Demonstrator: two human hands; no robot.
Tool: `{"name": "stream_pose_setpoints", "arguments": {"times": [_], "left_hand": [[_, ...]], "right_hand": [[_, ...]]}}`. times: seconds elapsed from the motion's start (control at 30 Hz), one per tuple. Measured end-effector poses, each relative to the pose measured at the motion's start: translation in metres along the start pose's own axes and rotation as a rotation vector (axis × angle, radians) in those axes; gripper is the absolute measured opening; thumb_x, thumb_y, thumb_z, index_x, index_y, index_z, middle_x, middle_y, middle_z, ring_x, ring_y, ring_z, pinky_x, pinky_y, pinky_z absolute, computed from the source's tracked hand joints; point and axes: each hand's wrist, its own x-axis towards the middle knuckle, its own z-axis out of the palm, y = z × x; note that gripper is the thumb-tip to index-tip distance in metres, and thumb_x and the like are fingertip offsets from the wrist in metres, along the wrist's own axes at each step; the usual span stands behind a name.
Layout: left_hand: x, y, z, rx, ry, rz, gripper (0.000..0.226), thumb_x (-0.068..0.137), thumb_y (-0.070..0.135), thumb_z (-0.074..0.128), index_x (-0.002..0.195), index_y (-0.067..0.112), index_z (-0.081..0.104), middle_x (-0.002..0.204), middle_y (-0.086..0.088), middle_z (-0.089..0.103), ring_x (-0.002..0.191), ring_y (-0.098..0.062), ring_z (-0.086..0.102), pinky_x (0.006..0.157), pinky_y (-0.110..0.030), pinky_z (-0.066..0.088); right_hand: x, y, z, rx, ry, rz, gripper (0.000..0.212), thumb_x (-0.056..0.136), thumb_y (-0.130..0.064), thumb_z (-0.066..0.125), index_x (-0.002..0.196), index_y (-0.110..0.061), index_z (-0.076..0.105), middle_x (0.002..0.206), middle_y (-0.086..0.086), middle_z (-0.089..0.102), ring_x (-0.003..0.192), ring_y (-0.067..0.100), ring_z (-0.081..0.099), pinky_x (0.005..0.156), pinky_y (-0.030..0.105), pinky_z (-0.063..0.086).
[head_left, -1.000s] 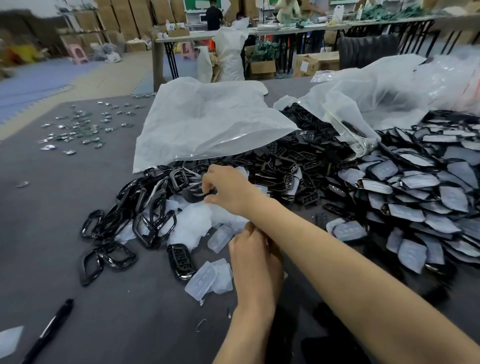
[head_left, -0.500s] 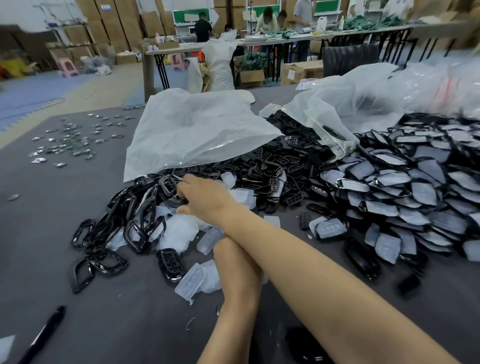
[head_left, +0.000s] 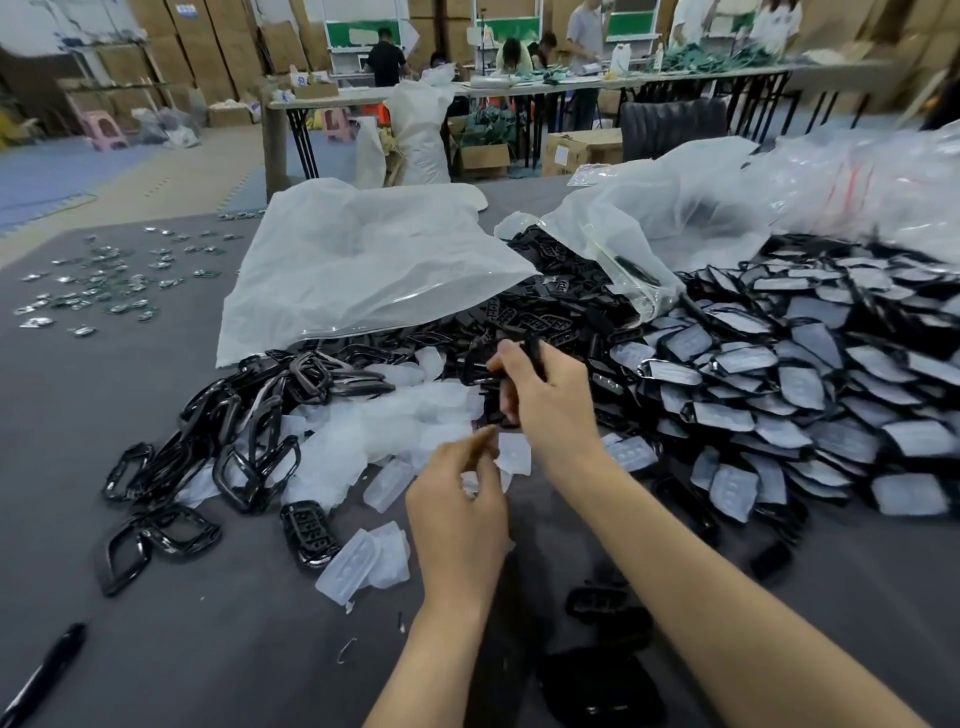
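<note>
Two hands meet above the heap (head_left: 550, 319) of black parts. Right hand (head_left: 548, 402) curls round a black key shell (head_left: 480, 362): light, stiff, glossy, best pinched at its edges. Left hand (head_left: 460, 514) has its fingertips pinched; what they hold, if anything, is blurred.

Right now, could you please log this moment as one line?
right hand: grips black part; left hand: just below, hold unclear; table: black parts piled

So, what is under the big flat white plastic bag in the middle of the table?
Black plastic key shells and black ring-shaped frames stick out from under the front edge of the big white plastic bag. Whatever lies further back beneath it is covered.
</note>
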Motion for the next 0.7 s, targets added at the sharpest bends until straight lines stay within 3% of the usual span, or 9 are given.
{"name": "stream_pose_setpoints", "arguments": {"times": [0.07, 0.17, 0.27, 0.33, 0.4, 0.5, 0.7], "left_hand": [[-0.003, 0.007, -0.001, -0.057, 0.052, 0.08, 0.027, 0.095, 0.026, 0.058, 0.119, 0.038, 0.058, 0.096, 0.023, 0.065, 0.09, 0.005, 0.06, 0.072, -0.006, 0.044], [-0.008, 0.011, 0.003, -0.022, -0.045, 0.163, 0.033, 0.093, 0.043, 0.056, 0.125, 0.035, 0.056, 0.099, 0.025, 0.066, 0.087, 0.009, 0.061, 0.073, -0.005, 0.044], [-0.012, 0.012, 0.012, -0.008, -0.18, 0.135, 0.014, 0.094, 0.031, 0.058, 0.102, 0.04, 0.065, 0.073, 0.016, 0.069, 0.065, 0.002, 0.064, 0.064, -0.015, 0.051], [-0.012, 0.012, 0.013, -0.122, -0.193, -0.013, 0.022, 0.095, 0.021, 0.058, 0.086, 0.038, 0.067, 0.064, 0.008, 0.069, 0.054, -0.007, 0.065, 0.055, -0.021, 0.053], [-0.009, 0.011, 0.011, -0.254, -0.158, -0.159, 0.021, 0.096, 0.021, 0.057, 0.082, 0.03, 0.071, 0.062, 0.003, 0.067, 0.049, -0.011, 0.064, 0.048, -0.02, 0.052], [-0.007, 0.011, 0.01, -0.304, -0.118, -0.207, 0.022, 0.097, 0.021, 0.055, 0.085, 0.03, 0.071, 0.063, 0.005, 0.068, 0.052, -0.009, 0.064, 0.053, -0.019, 0.052], [-0.006, 0.012, 0.011, -0.32, -0.125, -0.196, 0.024, 0.095, 0.011, 0.057, 0.089, 0.032, 0.069, 0.072, 0.01, 0.071, 0.058, -0.006, 0.066, 0.059, -0.011, 0.048]], "right_hand": [[-0.022, 0.003, -0.031, 0.155, -0.064, 0.177, 0.03, 0.096, -0.017, 0.055, 0.068, -0.014, 0.065, 0.049, -0.004, 0.051, 0.041, 0.007, 0.044, 0.042, 0.018, 0.035], [-0.049, 0.009, -0.056, 0.154, -0.132, 0.259, 0.029, 0.095, -0.018, 0.056, 0.069, -0.016, 0.069, 0.053, -0.005, 0.057, 0.041, 0.006, 0.045, 0.04, 0.015, 0.034], [-0.055, 0.013, -0.067, 0.067, -0.169, 0.217, 0.021, 0.093, -0.017, 0.059, 0.074, -0.019, 0.069, 0.06, -0.006, 0.062, 0.045, 0.004, 0.048, 0.044, 0.013, 0.036], [-0.054, 0.015, -0.073, 0.054, -0.162, 0.269, 0.012, 0.091, -0.019, 0.062, 0.084, -0.019, 0.072, 0.068, -0.005, 0.064, 0.049, 0.003, 0.048, 0.045, 0.014, 0.037], [-0.051, 0.016, -0.081, 0.14, -0.117, 0.289, 0.017, 0.094, -0.01, 0.056, 0.097, -0.017, 0.071, 0.075, -0.001, 0.066, 0.052, 0.006, 0.048, 0.045, 0.017, 0.036], [-0.044, 0.013, -0.093, 0.315, -0.042, 0.201, 0.031, 0.094, 0.006, 0.048, 0.11, -0.015, 0.065, 0.085, 0.001, 0.071, 0.058, 0.011, 0.051, 0.054, 0.022, 0.044], [-0.043, 0.013, -0.095, 0.276, -0.026, 0.12, 0.019, 0.087, 0.007, 0.059, 0.084, -0.011, 0.051, 0.087, 0.006, 0.075, 0.069, 0.014, 0.067, 0.069, 0.022, 0.056]]}}
